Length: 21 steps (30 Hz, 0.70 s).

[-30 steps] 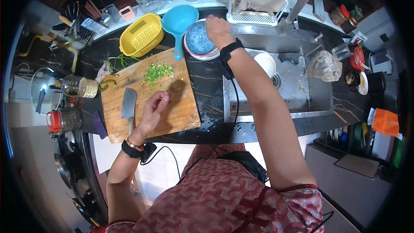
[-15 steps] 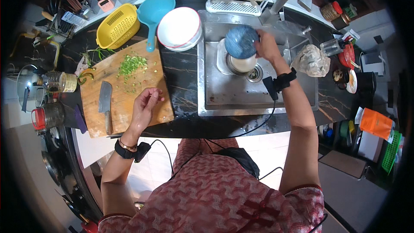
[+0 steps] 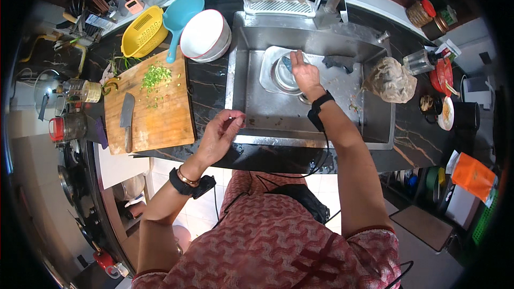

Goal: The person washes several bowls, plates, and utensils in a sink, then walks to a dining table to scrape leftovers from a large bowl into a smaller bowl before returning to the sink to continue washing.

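Observation:
My right hand (image 3: 306, 76) reaches into the steel sink (image 3: 257, 128), its fingertips together over a round pale bowl (image 3: 282, 81). Beside those fingertips a patch of the blue bowl (image 3: 287, 63) shows; the rest of it is hidden, and how the fingers grip it is hard to see. Under the round bowl lies a white tray-like dish (image 3: 266, 69). My left hand (image 3: 220, 135) hovers by the sink's front left corner, fingers loosely curled in, with nothing visible in them.
Left of the sink, a cutting board (image 3: 166, 128) carries a cleaver (image 3: 127, 115) and chopped greens (image 3: 155, 77). White bowls (image 3: 203, 35), a blue ladle (image 3: 182, 13) and a yellow basket (image 3: 143, 32) stand behind. A dark cloth-like thing (image 3: 338, 63) lies in the sink; a crumpled bag (image 3: 391, 80) sits right.
My right hand has lowered the blue bowl to the round pale bowl, and most of it is now hidden. My left hand has moved right, from the cutting board to the sink's edge.

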Tool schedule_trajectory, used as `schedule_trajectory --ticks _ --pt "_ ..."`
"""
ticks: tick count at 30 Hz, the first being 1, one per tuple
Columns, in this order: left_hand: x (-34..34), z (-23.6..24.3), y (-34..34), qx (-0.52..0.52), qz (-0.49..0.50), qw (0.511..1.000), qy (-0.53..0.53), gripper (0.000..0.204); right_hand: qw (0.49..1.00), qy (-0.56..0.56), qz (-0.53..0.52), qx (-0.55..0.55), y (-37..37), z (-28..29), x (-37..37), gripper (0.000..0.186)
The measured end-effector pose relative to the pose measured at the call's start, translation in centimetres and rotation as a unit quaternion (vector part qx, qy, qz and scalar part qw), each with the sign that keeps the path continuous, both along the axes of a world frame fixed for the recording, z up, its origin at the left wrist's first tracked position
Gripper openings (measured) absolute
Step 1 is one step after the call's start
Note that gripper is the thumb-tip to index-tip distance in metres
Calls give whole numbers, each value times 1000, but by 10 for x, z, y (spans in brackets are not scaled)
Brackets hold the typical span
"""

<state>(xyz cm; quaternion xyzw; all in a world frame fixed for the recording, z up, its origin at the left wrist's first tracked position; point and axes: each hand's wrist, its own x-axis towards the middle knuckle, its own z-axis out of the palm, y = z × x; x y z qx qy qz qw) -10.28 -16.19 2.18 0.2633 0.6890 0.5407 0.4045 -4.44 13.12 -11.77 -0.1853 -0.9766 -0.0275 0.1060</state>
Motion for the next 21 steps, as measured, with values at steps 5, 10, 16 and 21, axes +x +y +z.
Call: schedule_trajectory --ticks 5,10,16,21 --pt "8 -8 34 -72 -39 993 90 17 981 76 -61 -170 15 -16 18 55" --pt "11 -36 72 -66 -53 981 175 39 737 156 -180 -632 14 -2 37 51" --pt "-1 -66 150 -70 53 995 51 72 498 253 -161 -814 -4 30 47 50" --pt "6 -64 189 -5 100 971 217 65 417 189 -203 -866 -11 45 27 42"
